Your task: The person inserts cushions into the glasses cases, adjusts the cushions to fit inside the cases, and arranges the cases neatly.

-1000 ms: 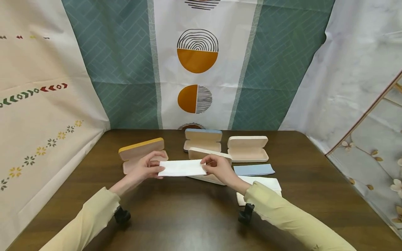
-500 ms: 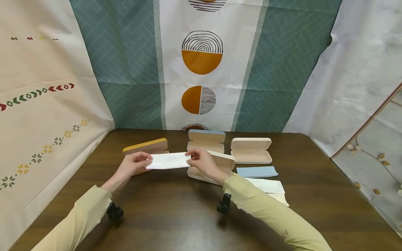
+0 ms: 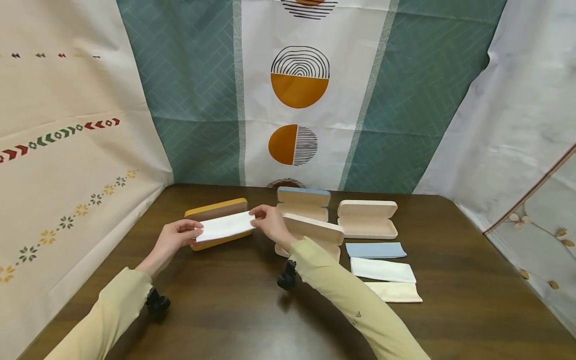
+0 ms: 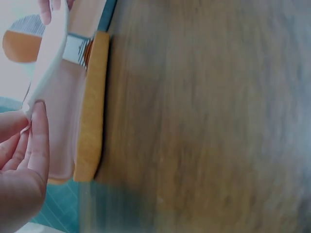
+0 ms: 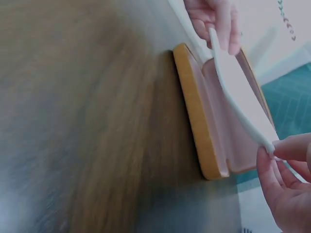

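A folded white cloth (image 3: 225, 226) is stretched flat between both hands, above the yellow glasses case (image 3: 217, 204), which stands open with a pale lining. My left hand (image 3: 173, 237) pinches the cloth's left end between thumb and fingers. At the other end, my right hand (image 3: 271, 225) pinches it in the same way. In the left wrist view the cloth (image 4: 51, 46) hangs over the case's orange-yellow front wall (image 4: 92, 107). The right wrist view has the cloth (image 5: 240, 94) over the open case (image 5: 194, 116); the case's inside is partly covered by it.
To the right stand a blue-lidded glasses case (image 3: 303, 196), a cream case (image 3: 312, 229) partly behind the right forearm, and another cream case (image 3: 367, 220), all open. Before them lie folded cloths: blue (image 3: 375, 250), white (image 3: 382, 270) and cream (image 3: 396, 292).
Both hands have carried the white cloth leftward, from in front of the middle cream case to above the yellow case. The head view has shifted slightly left.
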Motion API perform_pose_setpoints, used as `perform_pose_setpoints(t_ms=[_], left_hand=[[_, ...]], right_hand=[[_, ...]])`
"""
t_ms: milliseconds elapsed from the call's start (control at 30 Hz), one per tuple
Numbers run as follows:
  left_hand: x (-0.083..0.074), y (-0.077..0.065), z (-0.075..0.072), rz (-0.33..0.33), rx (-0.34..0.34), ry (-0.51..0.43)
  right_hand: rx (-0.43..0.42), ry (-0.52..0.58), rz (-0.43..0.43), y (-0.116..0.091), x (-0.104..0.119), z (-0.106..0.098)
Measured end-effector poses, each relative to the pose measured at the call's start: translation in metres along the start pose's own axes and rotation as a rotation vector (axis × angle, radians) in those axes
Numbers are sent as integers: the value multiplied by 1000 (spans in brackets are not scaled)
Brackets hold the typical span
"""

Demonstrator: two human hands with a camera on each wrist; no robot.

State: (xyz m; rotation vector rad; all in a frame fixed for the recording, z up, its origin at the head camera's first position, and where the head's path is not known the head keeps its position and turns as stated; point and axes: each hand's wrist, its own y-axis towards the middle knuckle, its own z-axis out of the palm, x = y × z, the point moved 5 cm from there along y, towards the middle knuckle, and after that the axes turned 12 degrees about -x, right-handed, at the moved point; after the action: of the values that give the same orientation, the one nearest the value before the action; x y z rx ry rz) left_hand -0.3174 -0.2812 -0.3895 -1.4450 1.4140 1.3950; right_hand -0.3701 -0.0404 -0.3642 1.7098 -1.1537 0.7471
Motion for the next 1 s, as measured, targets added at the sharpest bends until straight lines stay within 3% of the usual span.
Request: perform_pose_setpoints(t_ms=[267,500,1000], left_hand=[[9,7,-9,2,-60,65],[14,11,-13,56,-99,272],[6,12,-9,65,-135,418]], right_hand=[[27,35,69,17,-17,23],[14,-11,98,22,-30,36],[37,-90,31,26,-31,41]])
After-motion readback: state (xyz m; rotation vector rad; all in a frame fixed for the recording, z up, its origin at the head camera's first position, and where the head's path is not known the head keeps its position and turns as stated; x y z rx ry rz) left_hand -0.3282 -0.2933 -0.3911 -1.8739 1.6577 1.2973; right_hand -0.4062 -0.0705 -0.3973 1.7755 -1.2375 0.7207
